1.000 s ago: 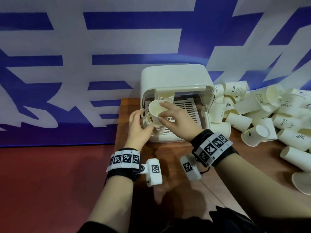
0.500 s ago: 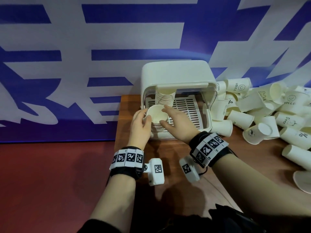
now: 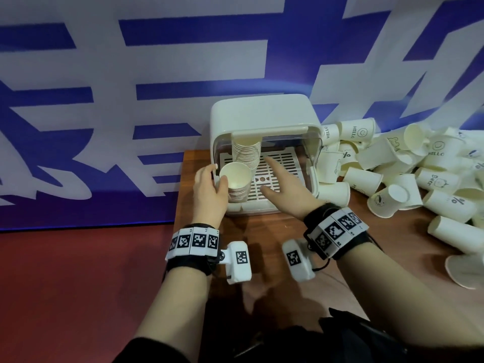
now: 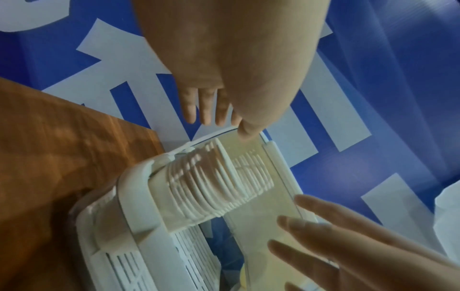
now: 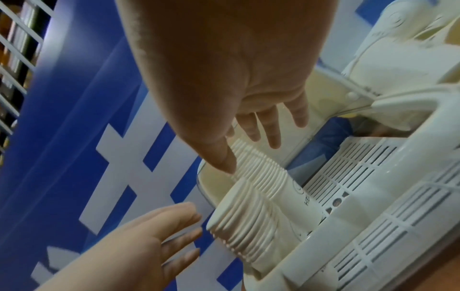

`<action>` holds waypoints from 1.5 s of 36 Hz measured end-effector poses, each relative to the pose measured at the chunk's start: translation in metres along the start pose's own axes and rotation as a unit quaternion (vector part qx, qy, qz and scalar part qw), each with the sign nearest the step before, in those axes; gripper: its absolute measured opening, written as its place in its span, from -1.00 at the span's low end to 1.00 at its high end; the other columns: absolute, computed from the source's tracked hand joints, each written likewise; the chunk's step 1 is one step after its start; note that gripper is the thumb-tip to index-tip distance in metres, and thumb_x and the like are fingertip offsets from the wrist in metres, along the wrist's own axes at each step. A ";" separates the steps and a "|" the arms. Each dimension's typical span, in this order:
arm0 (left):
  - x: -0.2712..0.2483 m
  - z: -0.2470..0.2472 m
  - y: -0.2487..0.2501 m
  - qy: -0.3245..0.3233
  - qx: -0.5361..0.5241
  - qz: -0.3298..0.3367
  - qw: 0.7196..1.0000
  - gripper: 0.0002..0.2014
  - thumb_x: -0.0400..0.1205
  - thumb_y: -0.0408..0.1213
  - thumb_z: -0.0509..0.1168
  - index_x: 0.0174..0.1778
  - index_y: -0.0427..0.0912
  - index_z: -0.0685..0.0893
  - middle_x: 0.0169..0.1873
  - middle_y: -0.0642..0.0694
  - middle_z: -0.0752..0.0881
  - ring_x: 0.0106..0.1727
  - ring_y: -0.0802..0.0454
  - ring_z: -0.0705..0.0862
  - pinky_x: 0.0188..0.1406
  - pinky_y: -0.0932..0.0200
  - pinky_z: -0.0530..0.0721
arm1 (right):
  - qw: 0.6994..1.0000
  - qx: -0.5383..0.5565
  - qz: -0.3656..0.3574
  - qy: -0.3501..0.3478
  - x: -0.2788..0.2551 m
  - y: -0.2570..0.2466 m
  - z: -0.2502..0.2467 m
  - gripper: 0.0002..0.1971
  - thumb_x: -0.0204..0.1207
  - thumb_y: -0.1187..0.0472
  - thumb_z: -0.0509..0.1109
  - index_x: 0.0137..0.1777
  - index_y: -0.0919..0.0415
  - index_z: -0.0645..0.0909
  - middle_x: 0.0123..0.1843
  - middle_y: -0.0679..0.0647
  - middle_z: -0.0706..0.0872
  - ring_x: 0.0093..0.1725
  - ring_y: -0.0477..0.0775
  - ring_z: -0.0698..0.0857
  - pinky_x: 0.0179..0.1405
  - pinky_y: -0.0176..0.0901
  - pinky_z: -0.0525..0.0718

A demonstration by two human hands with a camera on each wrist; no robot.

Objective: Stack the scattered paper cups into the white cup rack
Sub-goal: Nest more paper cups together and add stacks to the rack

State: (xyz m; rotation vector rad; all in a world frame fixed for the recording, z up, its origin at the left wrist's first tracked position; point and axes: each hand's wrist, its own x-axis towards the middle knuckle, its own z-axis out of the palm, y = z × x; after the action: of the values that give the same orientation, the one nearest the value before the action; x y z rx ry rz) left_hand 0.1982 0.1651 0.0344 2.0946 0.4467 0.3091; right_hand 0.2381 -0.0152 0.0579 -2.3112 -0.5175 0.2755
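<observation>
The white cup rack (image 3: 264, 119) stands at the table's back left with its clear lid raised. A tall stack of nested paper cups (image 3: 237, 183) leans in its front left corner, and a second stack (image 3: 247, 153) stands behind it. My left hand (image 3: 210, 188) is open just left of the front stack, thumb by its rim. My right hand (image 3: 280, 187) is open and empty over the slotted tray, right of the stack. In the wrist views the stack (image 4: 206, 187) (image 5: 254, 216) lies between both hands, fingers straight. Scattered cups (image 3: 392, 163) lie in a heap to the right.
The heap of loose cups reaches from the rack's right wall to the table's right edge, with one cup (image 3: 465, 267) nearest me. The wooden table (image 3: 262, 231) is bare in front of the rack. A blue and white banner (image 3: 157, 74) hangs close behind.
My right hand set its cup on the front stack, let go and drew back to the right. My left hand eased off the stack and opened.
</observation>
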 end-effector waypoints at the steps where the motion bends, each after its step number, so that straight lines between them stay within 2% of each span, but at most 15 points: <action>1: -0.003 0.001 0.004 0.015 0.008 0.016 1.000 -0.63 0.69 -0.27 0.21 0.43 -0.19 0.48 0.43 -0.11 0.44 0.42 -0.03 0.43 0.42 0.11 0.40 | 1.000 0.016 0.006 0.013 -0.007 0.003 -0.005 -0.30 0.61 0.20 0.30 0.67 0.10 0.05 0.66 0.03 0.24 0.60 0.03 0.28 0.45 -0.33 0.18; 6: -0.021 0.013 0.024 0.066 -0.022 0.068 0.995 -0.67 0.66 -0.37 0.22 0.36 -0.21 0.52 0.35 -0.11 0.48 0.37 -0.01 0.47 0.33 0.23 0.42 | 0.990 0.106 0.058 0.073 -0.046 0.025 -0.027 -0.36 0.61 0.21 0.31 0.64 0.06 0.14 0.60 -0.01 0.35 0.54 0.01 0.37 0.45 -0.19 0.34; 11: -0.040 0.035 0.043 0.074 -0.072 0.099 0.990 -0.69 0.64 -0.41 0.23 0.31 -0.15 0.52 0.25 0.07 0.45 0.37 -0.01 0.48 0.40 -0.10 0.53 | 0.971 0.158 0.132 0.124 -0.084 0.055 -0.054 -0.39 0.60 0.19 0.32 0.61 0.03 0.18 0.50 0.03 0.45 0.46 0.03 0.46 0.31 -0.17 0.44; 13: -0.048 0.046 0.053 0.066 -0.074 0.112 0.989 -0.68 0.65 -0.41 0.23 0.33 -0.14 0.52 0.29 0.04 0.49 0.40 0.02 0.46 0.44 0.07 0.46 | 0.965 0.160 0.150 0.146 -0.095 0.068 -0.066 -0.38 0.58 0.20 0.33 0.60 0.03 0.19 0.52 0.10 0.45 0.42 0.06 0.49 0.35 -0.06 0.48; 16: -0.058 0.067 0.069 0.039 -0.077 0.113 0.990 -0.67 0.67 -0.40 0.22 0.36 -0.13 0.50 0.35 -0.04 0.51 0.39 0.11 0.43 0.41 0.28 0.36 | 0.953 0.172 0.175 0.176 -0.111 0.086 -0.086 -0.40 0.58 0.22 0.34 0.58 0.03 0.23 0.42 0.04 0.50 0.30 0.00 0.54 0.28 -0.02 0.56; 23: -0.075 0.130 0.106 -0.039 -0.043 0.141 0.988 -0.64 0.63 -0.41 0.26 0.37 -0.19 0.50 0.33 -0.10 0.52 0.38 0.02 0.46 0.44 0.19 0.36 | 0.924 0.171 0.226 0.256 -0.151 0.133 -0.136 -0.53 0.56 0.19 0.35 0.46 0.07 0.39 0.25 0.00 0.58 0.18 0.00 0.60 0.06 -0.11 0.57; 27: -0.086 0.169 0.125 -0.135 -0.038 0.115 0.983 -0.56 0.64 -0.34 0.27 0.46 -0.07 0.44 0.41 -0.03 0.47 0.42 0.08 0.44 0.48 0.10 0.39 | 0.900 0.139 0.281 0.303 -0.175 0.164 -0.162 -0.60 0.52 0.23 0.33 0.37 0.15 0.48 0.17 0.04 0.64 0.08 0.01 0.62 0.15 0.01 0.61; 30: -0.095 0.197 0.137 -0.181 -0.026 0.119 0.976 -0.57 0.64 -0.31 0.28 0.44 -0.03 0.44 0.36 0.01 0.49 0.38 0.07 0.47 0.46 0.04 0.44 | 0.881 0.134 0.318 0.324 -0.193 0.187 -0.178 -0.64 0.52 0.28 0.31 0.33 0.17 0.53 0.16 0.05 0.66 0.08 0.01 0.61 0.11 -0.10 0.54; 34: -0.105 0.233 0.151 -0.226 -0.026 0.133 0.965 -0.60 0.62 -0.28 0.32 0.39 -0.06 0.49 0.26 0.01 0.55 0.29 0.07 0.53 0.33 0.14 0.49 | 0.883 0.119 0.308 0.334 -0.219 0.214 -0.195 -0.73 0.50 0.33 0.31 0.20 0.21 0.61 0.10 0.08 0.69 0.16 0.10 0.64 0.19 -0.05 0.57; 38: -0.114 0.275 0.160 -0.295 -0.005 0.145 0.944 -0.59 0.62 -0.19 0.32 0.40 -0.03 0.49 0.30 -0.02 0.58 0.31 0.06 0.54 0.39 -0.02 0.52 | 0.897 0.098 0.302 0.308 -0.239 0.237 -0.208 -0.76 0.50 0.35 0.31 0.14 0.22 0.65 0.00 0.12 0.73 0.05 0.09 0.66 0.02 -0.13 0.55; 43: -0.131 0.319 0.173 -0.352 0.033 0.165 0.921 -0.55 0.61 -0.18 0.35 0.43 -0.05 0.47 0.32 0.02 0.55 0.36 0.09 0.48 0.43 0.12 0.42 | 0.909 0.088 0.340 0.225 -0.260 0.265 -0.226 -0.69 0.42 0.47 0.27 0.06 0.14 0.63 -0.15 -0.07 0.68 -0.17 -0.07 0.61 -0.25 -0.26 0.51; 47: -0.140 0.348 0.178 -0.369 0.041 0.165 0.914 -0.58 0.61 -0.22 0.36 0.39 -0.07 0.50 0.23 0.06 0.55 0.28 0.16 0.48 0.35 0.22 0.41 | 0.925 0.063 0.333 0.171 -0.275 0.284 -0.237 -0.62 0.36 0.46 0.34 0.06 0.00 0.63 -0.01 -0.11 0.66 0.03 -0.04 0.62 -0.11 -0.29 0.51; 49: -0.144 0.360 0.181 -0.379 0.040 0.172 0.908 -0.56 0.60 -0.25 0.37 0.40 -0.08 0.50 0.25 0.01 0.58 0.32 0.11 0.52 0.42 0.11 0.46 | 0.923 0.055 0.336 0.180 -0.281 0.292 -0.241 -0.59 0.38 0.48 0.32 0.16 0.08 0.64 0.04 -0.05 0.65 0.02 -0.03 0.60 -0.28 -0.45 0.51; 51: -0.147 0.371 0.183 -0.384 0.053 0.185 0.903 -0.54 0.59 -0.27 0.38 0.42 -0.12 0.50 0.30 -0.05 0.60 0.35 0.07 0.53 0.44 0.05 0.46 | 0.918 0.048 0.347 0.186 -0.286 0.301 -0.246 -0.57 0.39 0.49 0.30 0.23 0.16 0.62 0.10 0.05 0.63 -0.01 0.01 0.59 -0.40 -0.46 0.53; 54: -0.150 0.387 0.183 -0.383 0.089 0.221 0.892 -0.51 0.57 -0.25 0.40 0.43 -0.16 0.50 0.32 -0.10 0.60 0.37 0.00 0.53 0.43 0.04 0.45 | 0.913 0.020 0.363 0.183 -0.290 0.323 -0.249 -0.54 0.40 0.41 0.37 0.32 0.17 0.57 0.28 0.11 0.58 0.26 0.10 0.54 0.08 -0.23 0.53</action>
State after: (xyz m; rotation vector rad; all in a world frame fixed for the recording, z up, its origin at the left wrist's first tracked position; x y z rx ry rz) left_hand 0.2476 -0.2821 -0.0212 2.2742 -0.4969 -0.3244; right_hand 0.1556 -0.5067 0.0170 -2.3474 0.5497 0.1858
